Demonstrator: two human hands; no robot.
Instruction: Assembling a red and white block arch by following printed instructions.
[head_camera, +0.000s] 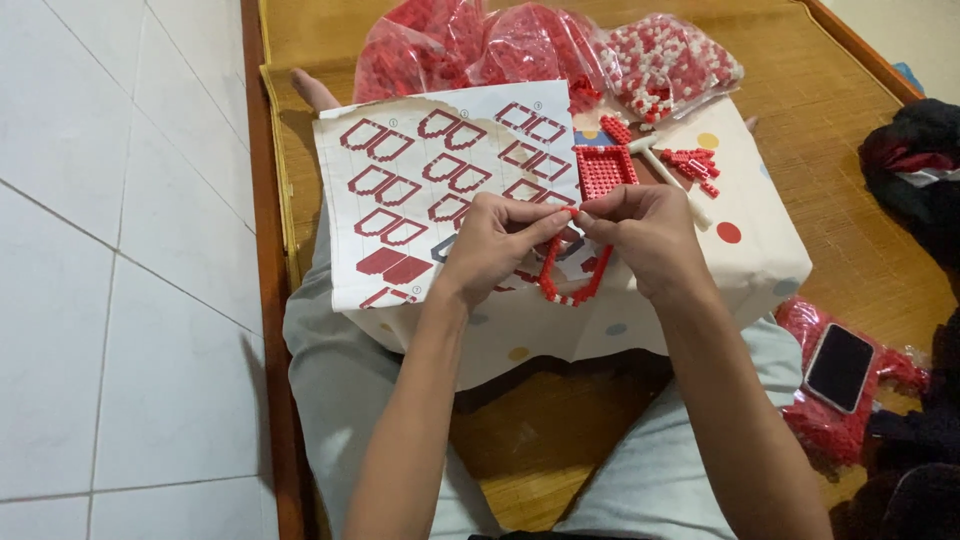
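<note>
Both hands meet over the middle of a white cushion with coloured dots that lies across the person's lap. The left hand and the right hand are each closed in a pinch, fingertips nearly touching, on the top edge of one thin red brick frame, a loop of small bricks that hangs down from the fingers in front of the cushion's near side. Under the left hand lies one instruction sheet, torn along its upper edge and printed with rows of red outline diagrams. Just beyond the hands, flat on the cushion, sits one red studded plate, rectangular and already built. To the right of it there is a small heap of loose red bricks, too many and too small to count, with a white stick-like piece beside them. At the far edge of the cushion lie three clear plastic bags of bricks: two filled with red pieces and one with mixed red and white pieces. On the woven mat to the person's right, one dark phone rests on top of another bag of red bricks. White floor tiles run along the left side.
</note>
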